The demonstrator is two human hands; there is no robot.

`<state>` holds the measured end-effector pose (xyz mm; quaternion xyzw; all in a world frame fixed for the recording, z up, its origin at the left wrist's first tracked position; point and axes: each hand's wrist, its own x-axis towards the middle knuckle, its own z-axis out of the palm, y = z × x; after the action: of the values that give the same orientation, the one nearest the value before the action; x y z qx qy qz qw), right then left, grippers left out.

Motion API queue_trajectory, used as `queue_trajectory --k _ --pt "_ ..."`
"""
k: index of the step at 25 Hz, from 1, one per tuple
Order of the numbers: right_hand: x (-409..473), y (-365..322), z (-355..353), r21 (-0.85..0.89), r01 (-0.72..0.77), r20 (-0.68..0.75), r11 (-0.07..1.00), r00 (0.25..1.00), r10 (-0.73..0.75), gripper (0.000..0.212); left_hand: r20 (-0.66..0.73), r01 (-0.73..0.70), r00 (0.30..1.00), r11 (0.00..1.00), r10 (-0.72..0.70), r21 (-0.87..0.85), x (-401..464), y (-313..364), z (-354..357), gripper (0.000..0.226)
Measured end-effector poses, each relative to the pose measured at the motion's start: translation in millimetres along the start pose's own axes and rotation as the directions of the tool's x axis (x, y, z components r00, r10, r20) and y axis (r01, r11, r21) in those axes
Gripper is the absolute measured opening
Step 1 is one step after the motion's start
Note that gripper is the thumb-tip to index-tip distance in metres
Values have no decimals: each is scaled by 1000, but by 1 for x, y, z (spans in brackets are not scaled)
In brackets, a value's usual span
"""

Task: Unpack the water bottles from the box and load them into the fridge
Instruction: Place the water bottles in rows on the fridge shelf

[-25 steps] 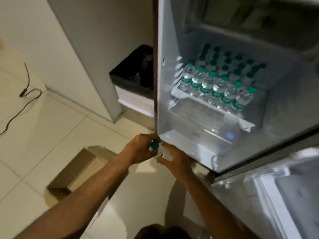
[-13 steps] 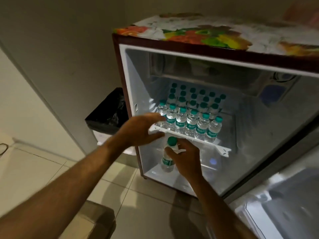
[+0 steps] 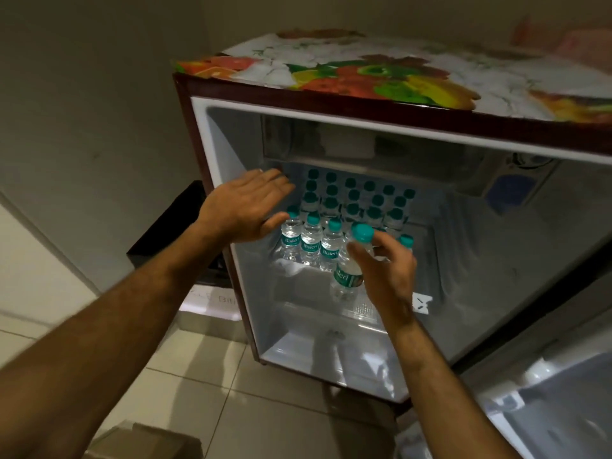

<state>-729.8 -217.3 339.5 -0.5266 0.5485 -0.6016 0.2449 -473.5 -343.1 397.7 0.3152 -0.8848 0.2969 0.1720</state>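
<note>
A small fridge (image 3: 215,134) with a dark red frame stands open in front of me. Its shelf (image 3: 298,270) carries several rows of clear water bottles (image 3: 311,243) with teal caps and teal labels. My right hand (image 3: 384,273) grips one more water bottle (image 3: 347,276) upright in front of the shelf's front row, its cap level with the other caps. My left hand (image 3: 248,207) hovers flat with fingers apart at the fridge's left side, above the leftmost front bottle, and holds nothing. A corner of the cardboard box (image 3: 142,442) shows at the bottom left on the floor.
The fridge top (image 3: 364,67) bears a fruit-patterned cover. The open fridge door (image 3: 546,409) juts out at the lower right. A black-lined bin (image 3: 178,233) stands left of the fridge against the wall. Below the shelf sits a clear drawer (image 3: 314,309). Pale floor tiles (image 3: 258,425) lie underfoot.
Both hands rose from near the floor by the box up to the fridge shelf. My left hand let go of the bottle and opened; the right lifted the bottle to shelf level.
</note>
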Motion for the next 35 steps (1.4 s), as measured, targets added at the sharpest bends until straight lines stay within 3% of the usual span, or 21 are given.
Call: queue_trajectory --k 3,7,13,19,21,23,26,29,32,35 --pt "22 2 0 55 -81 -155 995 984 88 14 -53 -22 998 999 25 49 1 0 5 59" --pt "47 6 -5 136 -173 -424 975 880 215 20 -15 -6 1000 996 8 87 4 1 1 63" --pt "79 15 -13 214 -164 -551 963 794 258 23 -6 -16 1000 994 17 108 9 1 -2 67" --pt "112 32 -26 175 -59 -672 983 723 162 27 -33 -15 999 992 19 122 7 0 1 67" --pt "129 40 -29 70 -62 -677 996 730 93 27 -40 -19 999 991 25 134 6 -1 1 68" --pt "145 48 -35 -93 -162 -669 982 741 59 26 -42 -25 999 991 30 133 7 -1 1 68" --pt "165 64 -54 -242 -394 -693 887 710 126 31 -44 -11 999 992 17 125 6 0 1 69" --pt "175 90 -65 -298 -508 -699 808 693 177 34 -87 0 996 993 10 117 8 1 3 67" --pt "177 110 -73 -258 -498 -615 828 745 256 43 -103 13 995 996 -4 85 6 0 4 65" --pt "184 127 -82 -410 -501 -439 762 841 316 46 -118 14 993 996 -3 90 5 0 8 64"
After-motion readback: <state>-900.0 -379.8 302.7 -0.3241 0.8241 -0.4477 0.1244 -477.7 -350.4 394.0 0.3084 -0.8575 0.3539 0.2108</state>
